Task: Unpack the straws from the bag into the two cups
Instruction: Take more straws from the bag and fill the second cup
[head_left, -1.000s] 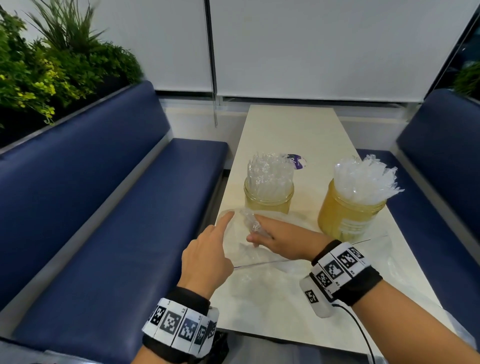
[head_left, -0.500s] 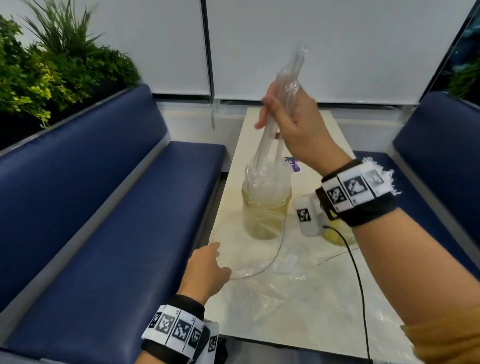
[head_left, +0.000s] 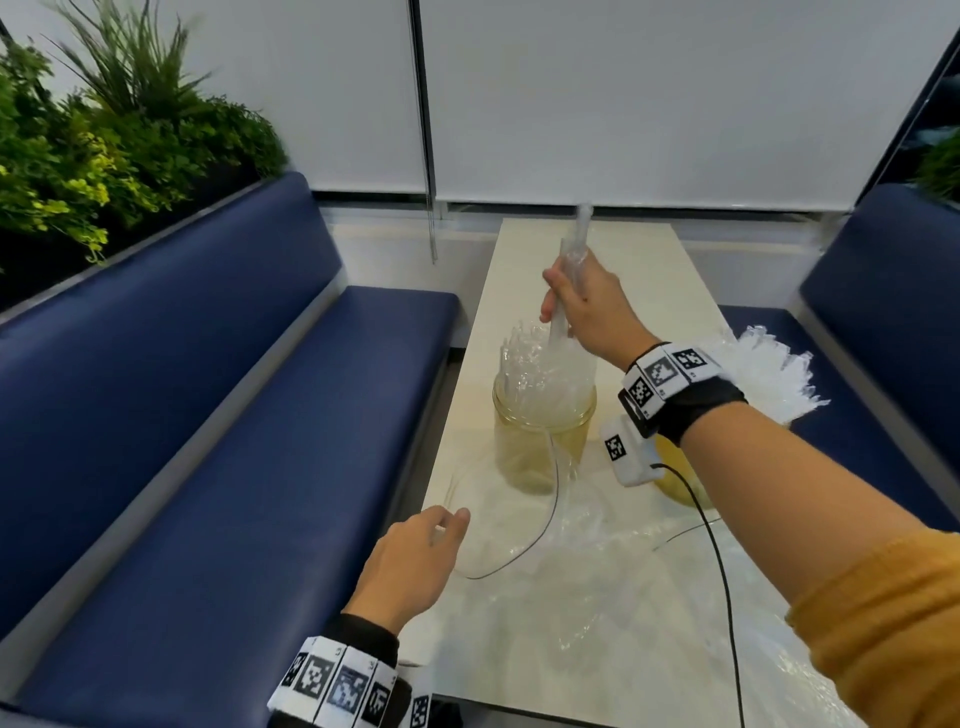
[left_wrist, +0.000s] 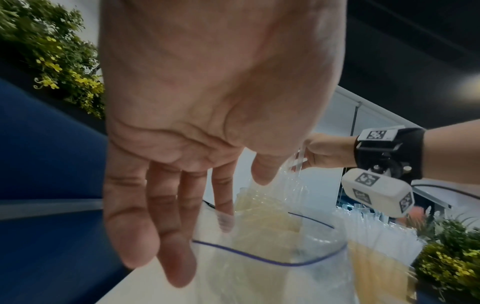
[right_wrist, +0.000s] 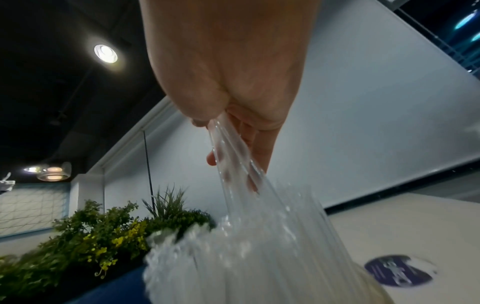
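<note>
My right hand (head_left: 563, 306) (right_wrist: 228, 148) grips a few clear-wrapped straws (head_left: 581, 228) (right_wrist: 233, 160) upright over the left cup (head_left: 540, 452). Their lower ends reach in among the straws that fill that yellowish cup. The right cup (head_left: 675, 483) (left_wrist: 376, 273), also packed with straws (head_left: 769, 374), is mostly hidden behind my right wrist. The clear zip bag (head_left: 597, 582) (left_wrist: 259, 277) lies crumpled on the near table. My left hand (head_left: 449, 522) (left_wrist: 241, 201) is at its open mouth with fingers straight, the index fingertip inside the rim.
The narrow cream table (head_left: 649, 270) runs away from me between two blue benches (head_left: 208, 467) (head_left: 883, 291). Plants (head_left: 104, 145) stand behind the left bench. A round blue sticker (right_wrist: 397, 271) lies beyond the cups. A black cable (head_left: 722, 571) hangs from my right wrist.
My right hand took straws out of the bag, lifted them high, and has now lowered them so their ends enter the left cup. The left hand stayed at the bag's mouth.
</note>
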